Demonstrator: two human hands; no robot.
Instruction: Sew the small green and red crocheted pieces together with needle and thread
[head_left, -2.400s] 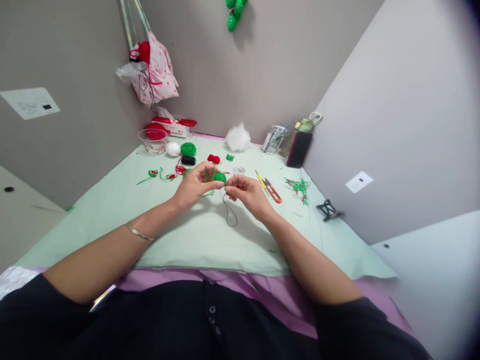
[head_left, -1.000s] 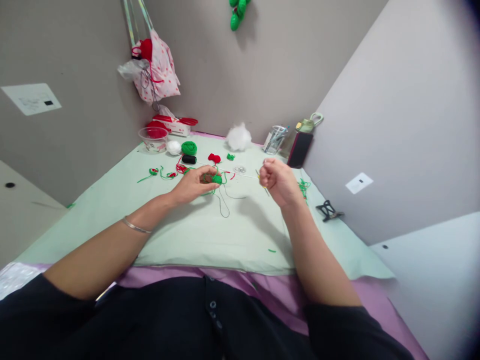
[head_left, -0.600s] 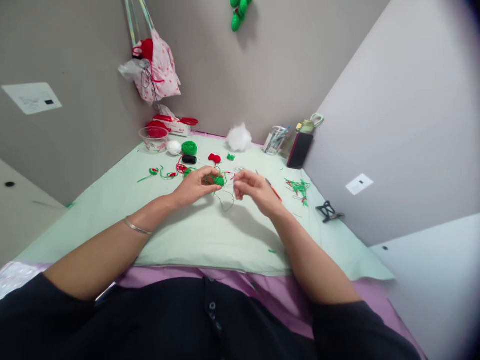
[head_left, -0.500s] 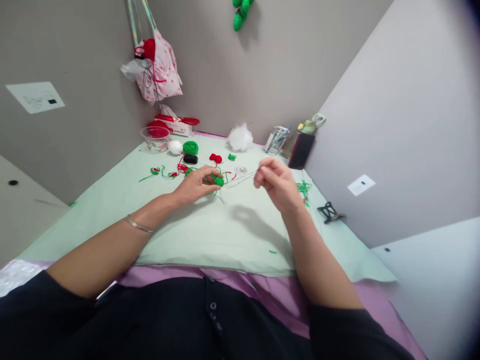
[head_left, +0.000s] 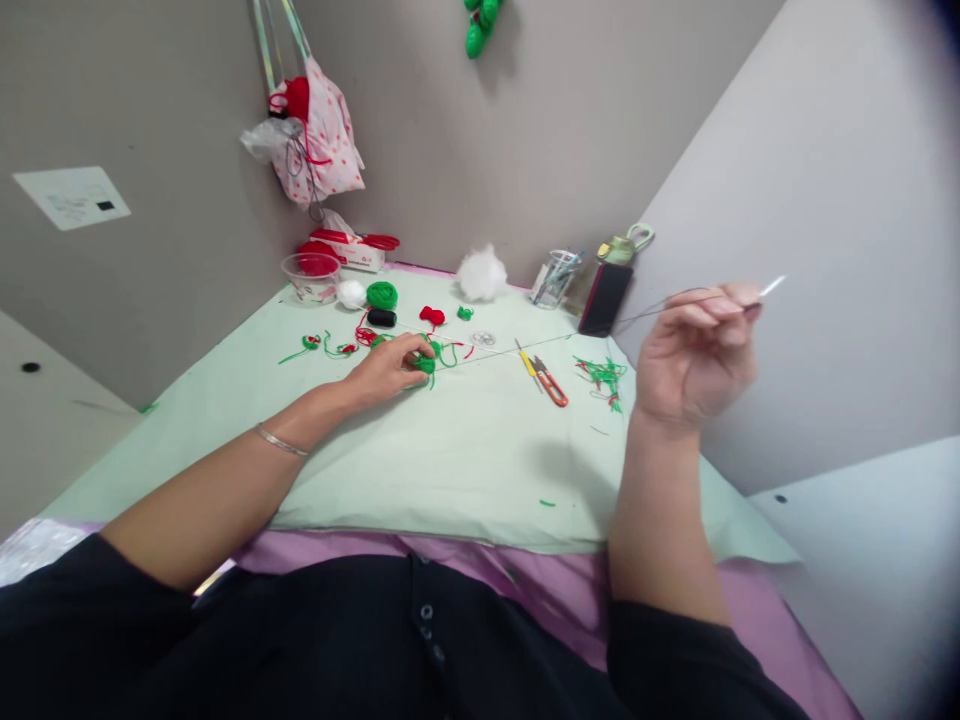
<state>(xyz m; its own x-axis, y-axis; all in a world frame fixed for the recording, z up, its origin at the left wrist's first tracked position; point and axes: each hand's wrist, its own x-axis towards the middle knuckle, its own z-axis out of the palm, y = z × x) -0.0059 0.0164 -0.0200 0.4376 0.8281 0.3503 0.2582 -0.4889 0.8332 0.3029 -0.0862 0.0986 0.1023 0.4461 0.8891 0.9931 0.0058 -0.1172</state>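
So the left hand has the small green piece pinched between thumb and fingers, low over the pale green cloth; can't tell if it's touching down. The right hand is way up and out to the side, fingers closed on what looks like a needle (bit blurry, tbh), with dark thread running between the two hands. Looks pretty taut, so that left pinch probably anchors the piece against the pull, and the raised hand gives the thread room.

As for what's in the way: loose green and red yarn tails lie right around the piece and could snag. The thread passes close to the tip of the yellow-handled tool, with orange snips beside it, then crosses in front of the phone. The black spool, green yarn ball and white fluff sit farther back.
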